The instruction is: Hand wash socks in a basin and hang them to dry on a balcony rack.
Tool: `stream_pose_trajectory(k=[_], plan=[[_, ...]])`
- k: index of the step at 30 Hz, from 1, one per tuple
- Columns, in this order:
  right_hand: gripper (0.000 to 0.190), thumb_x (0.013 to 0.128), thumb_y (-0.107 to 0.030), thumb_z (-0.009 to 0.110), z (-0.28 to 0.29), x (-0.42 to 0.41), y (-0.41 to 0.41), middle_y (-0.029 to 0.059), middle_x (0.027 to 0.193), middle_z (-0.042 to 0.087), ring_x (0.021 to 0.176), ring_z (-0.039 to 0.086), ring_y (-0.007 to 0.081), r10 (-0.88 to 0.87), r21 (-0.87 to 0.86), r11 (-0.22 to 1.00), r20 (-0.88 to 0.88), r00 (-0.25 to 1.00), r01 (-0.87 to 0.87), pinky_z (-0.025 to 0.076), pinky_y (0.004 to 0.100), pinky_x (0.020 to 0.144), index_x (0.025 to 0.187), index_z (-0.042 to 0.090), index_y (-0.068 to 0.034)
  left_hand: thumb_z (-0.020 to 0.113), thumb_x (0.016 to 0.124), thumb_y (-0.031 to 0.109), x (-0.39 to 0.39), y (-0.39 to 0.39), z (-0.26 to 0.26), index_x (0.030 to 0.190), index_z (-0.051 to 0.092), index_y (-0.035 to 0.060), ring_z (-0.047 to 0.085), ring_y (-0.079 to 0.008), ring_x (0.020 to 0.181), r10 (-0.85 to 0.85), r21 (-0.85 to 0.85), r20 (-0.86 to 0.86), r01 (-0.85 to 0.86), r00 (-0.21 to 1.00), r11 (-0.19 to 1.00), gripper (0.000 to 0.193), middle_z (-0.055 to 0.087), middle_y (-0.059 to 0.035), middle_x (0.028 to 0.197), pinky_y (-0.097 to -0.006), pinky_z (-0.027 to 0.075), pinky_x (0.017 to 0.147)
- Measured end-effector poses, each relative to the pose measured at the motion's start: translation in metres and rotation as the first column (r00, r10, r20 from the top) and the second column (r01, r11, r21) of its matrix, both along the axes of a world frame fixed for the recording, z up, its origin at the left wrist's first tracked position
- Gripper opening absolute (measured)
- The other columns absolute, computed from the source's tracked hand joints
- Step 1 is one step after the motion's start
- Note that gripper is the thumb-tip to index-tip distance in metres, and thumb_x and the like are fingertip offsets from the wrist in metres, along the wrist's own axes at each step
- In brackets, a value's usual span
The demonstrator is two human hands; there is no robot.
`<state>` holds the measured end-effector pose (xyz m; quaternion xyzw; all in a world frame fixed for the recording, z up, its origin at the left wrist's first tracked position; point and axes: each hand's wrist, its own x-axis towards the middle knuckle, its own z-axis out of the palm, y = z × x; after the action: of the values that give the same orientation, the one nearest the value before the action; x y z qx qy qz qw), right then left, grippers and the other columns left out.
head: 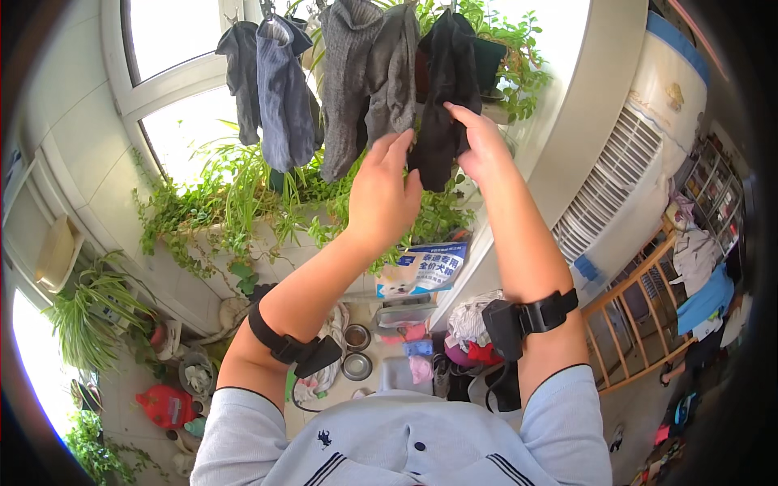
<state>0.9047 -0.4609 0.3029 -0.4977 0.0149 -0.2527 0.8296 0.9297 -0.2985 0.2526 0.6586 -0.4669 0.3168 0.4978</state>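
Observation:
A black sock hangs by the window, and my right hand is at its right edge. The index finger lies across the front of the fabric; whether the fingers pinch it I cannot tell. Left of it dangles a pair of grey ribbed socks. My left hand is raised just below the grey sock nearest the black one, its fingers extended and its thumb apart. Its fingertips overlap that sock's toe in view; contact is unclear. Farther left hang a blue-grey sock and a dark grey sock.
Leafy potted plants fill the ledge behind the socks. A pet food bag bearing writing stands below. Metal bowls sit on the floor near piled clothes. To the right are a covered fan unit and a wooden rail.

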Motion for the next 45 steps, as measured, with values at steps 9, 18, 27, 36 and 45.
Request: stream_pose_trajectory(k=[9,18,27,36,45], plan=[[0.019,0.077,-0.008,0.059,0.014,-0.009,0.013,0.0055,0.087,0.061,0.079,0.058,0.0178,0.034,-0.061,0.998,0.008,0.999,-0.033,0.047,0.0321,0.073,0.096,0.058,-0.004,0.054,0.077,0.004,0.033,-0.039,0.071,0.093,0.062,-0.0017,0.062,-0.024,0.075,-0.035,-0.138,-0.086,0.023,0.996,0.99,0.019,0.063,-0.015,0.081,-0.0302,0.049,0.068],[0.022,0.074,-0.006,0.065,0.006,-0.01,0.004,0.0025,0.085,0.06,0.072,0.055,0.0132,-0.005,-0.161,0.987,0.046,0.999,0.012,0.044,0.0282,0.064,0.095,0.058,-0.005,0.056,0.073,0.01,0.05,-0.042,0.07,0.08,0.063,-0.0012,0.062,-0.0254,0.067,0.009,0.017,-0.21,-0.006,0.978,1.0,0.015,0.062,-0.0161,0.07,-0.033,0.048,0.063],[0.021,0.075,-0.006,0.067,0.006,-0.019,-0.009,0.0021,0.079,0.055,0.068,0.051,0.0114,-0.148,-0.13,0.978,0.111,0.983,0.162,0.042,0.0245,0.059,0.092,0.055,-0.005,0.046,0.085,0.014,0.07,-0.042,0.071,0.094,0.053,-0.0043,0.06,-0.0215,0.058,-0.349,-0.338,-0.623,0.162,0.7,0.927,0.022,0.061,-0.0145,0.074,-0.0313,0.048,0.057],[0.02,0.076,-0.011,0.066,-0.015,-0.022,0.003,0.0024,0.078,0.057,0.066,0.052,0.011,-0.168,-0.393,0.907,-0.012,0.986,0.15,0.042,0.0249,0.059,0.091,0.056,-0.004,0.071,0.07,0.016,0.057,-0.008,0.039,0.103,0.052,-0.0071,0.059,-0.0146,0.082,-0.346,0.134,-0.562,0.495,0.752,0.858,0.044,0.063,-0.013,0.087,-0.0286,0.047,0.072],[0.033,0.076,-0.005,0.058,-0.058,-0.049,0.005,0.0067,0.094,0.059,0.084,0.057,0.0154,-0.205,-0.306,0.931,0.006,0.979,0.197,0.046,0.0294,0.073,0.107,0.05,0.002,0.063,0.069,0.003,0.064,0.009,-0.007,0.098,0.056,-0.003,0.06,-0.014,0.078,-0.203,0.164,-0.506,0.324,0.838,0.932,0.03,0.063,-0.0093,0.085,-0.0268,0.047,0.072]])
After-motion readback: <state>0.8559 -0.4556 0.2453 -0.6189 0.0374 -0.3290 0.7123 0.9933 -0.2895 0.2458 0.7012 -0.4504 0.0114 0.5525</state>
